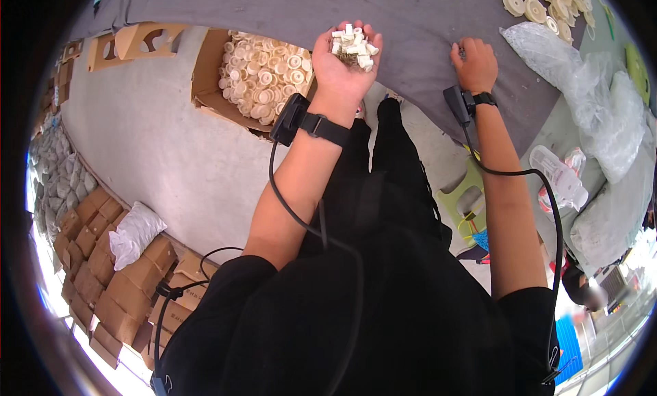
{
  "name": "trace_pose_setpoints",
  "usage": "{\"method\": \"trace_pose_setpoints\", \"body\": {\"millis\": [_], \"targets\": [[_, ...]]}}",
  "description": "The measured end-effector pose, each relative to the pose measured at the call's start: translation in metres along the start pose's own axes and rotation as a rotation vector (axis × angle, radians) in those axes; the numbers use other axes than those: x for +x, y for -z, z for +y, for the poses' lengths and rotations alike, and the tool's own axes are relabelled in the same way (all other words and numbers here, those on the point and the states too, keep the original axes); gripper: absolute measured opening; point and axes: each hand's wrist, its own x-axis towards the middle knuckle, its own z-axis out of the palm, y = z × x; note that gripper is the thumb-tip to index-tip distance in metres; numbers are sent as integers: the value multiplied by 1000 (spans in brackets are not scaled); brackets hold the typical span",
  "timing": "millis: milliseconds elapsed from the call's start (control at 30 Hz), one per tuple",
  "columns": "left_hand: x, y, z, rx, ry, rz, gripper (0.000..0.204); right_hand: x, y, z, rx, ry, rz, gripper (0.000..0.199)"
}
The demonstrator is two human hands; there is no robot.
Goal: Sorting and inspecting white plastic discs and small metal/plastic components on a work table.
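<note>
My left hand [340, 80] is cupped palm up over the edge of the grey cloth-covered table [417, 26]. In its palm lies a heap of small white plastic parts [356, 45], with thin metal pins [348, 59] among and under them. Farther right, my right hand [477, 67] rests on the cloth with its fingers curled in. Something small and dark shows beside the thumb, too small to make out. Cream plastic wheels [537, 9] are piled on the table's far right, beyond the right hand.
Left of my left hand, an open cardboard box [205, 71] holds many cream plastic discs [263, 78]. Clear plastic bags [547, 50] and a clear container [561, 173] lie to the right, above a green stool [465, 190]. Cartons [123, 307] and a white sack [137, 233] stand lower left.
</note>
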Motion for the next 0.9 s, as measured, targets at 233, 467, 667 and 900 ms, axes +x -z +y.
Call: {"method": "trace_pose_setpoints", "body": {"millis": [233, 467, 667, 900], "targets": [[1, 2, 0, 23, 21, -31, 15, 9, -2, -4, 21, -33, 56, 15], [1, -1, -5, 69, 30, 26, 13, 15, -1, 2, 45, 73, -4, 19], [-1, -3, -11, 95, 34, 37, 14, 20, 4, 10, 217, -124, -89, 26], [3, -5, -14, 103, 38, 13, 14, 36, 10, 18, 427, -504, -239, 31]]}}
